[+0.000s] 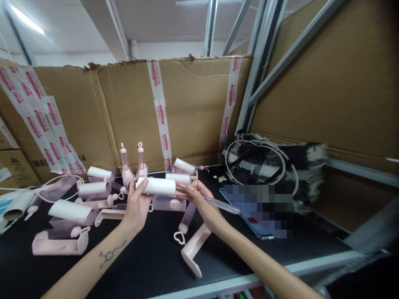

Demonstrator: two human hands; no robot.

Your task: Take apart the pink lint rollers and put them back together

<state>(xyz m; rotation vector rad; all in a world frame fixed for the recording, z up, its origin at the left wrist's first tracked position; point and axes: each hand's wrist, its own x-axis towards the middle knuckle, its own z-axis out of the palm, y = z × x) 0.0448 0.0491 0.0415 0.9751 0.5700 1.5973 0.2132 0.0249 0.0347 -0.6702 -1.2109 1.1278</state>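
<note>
So my left hand (139,205) has the white roll (158,186) clamped near one end, thumb on top, up above the table (137,265). My right hand (198,195) is at its other end, seemingly pinching a clear stick (224,205). With that off-centre grip, a hard push could probably twist the roll loose onto the pink holder (195,245) below. A careless swing might also knock the stick into the phone (249,216).

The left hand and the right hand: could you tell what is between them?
In the head view, the white roll, gripped by the left hand, lies between it and the right hand, whose fingers are near the roll's right end.
</note>
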